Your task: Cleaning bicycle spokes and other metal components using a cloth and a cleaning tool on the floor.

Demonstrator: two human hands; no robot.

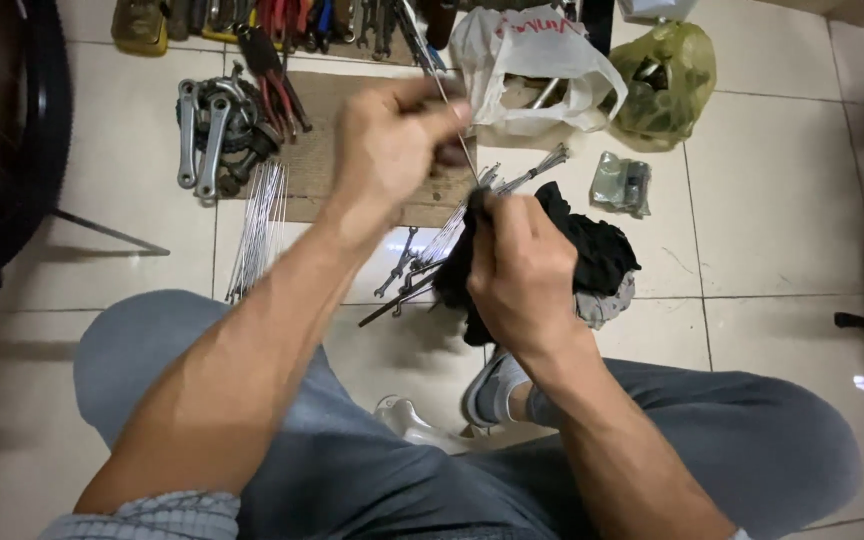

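My left hand point(387, 145) is closed around one thin metal spoke point(449, 110), which runs down to the right into a black rag point(592, 245). My right hand point(517, 270) grips that black rag, bunched around the spoke's lower part. A fan of several more spokes point(512, 182) sticks out from behind the rag. Both hands are raised over my knees, above the tiled floor.
A bundle of loose spokes point(257, 225) lies on the floor at left, beside a wooden board point(317, 150) with a bicycle crank set point(214, 125) and red-handled pliers point(274, 85). A white plastic bag point(532, 65), a green bag point(664, 80), small wrenches point(397, 265) and a tyre point(22, 130) surround me.
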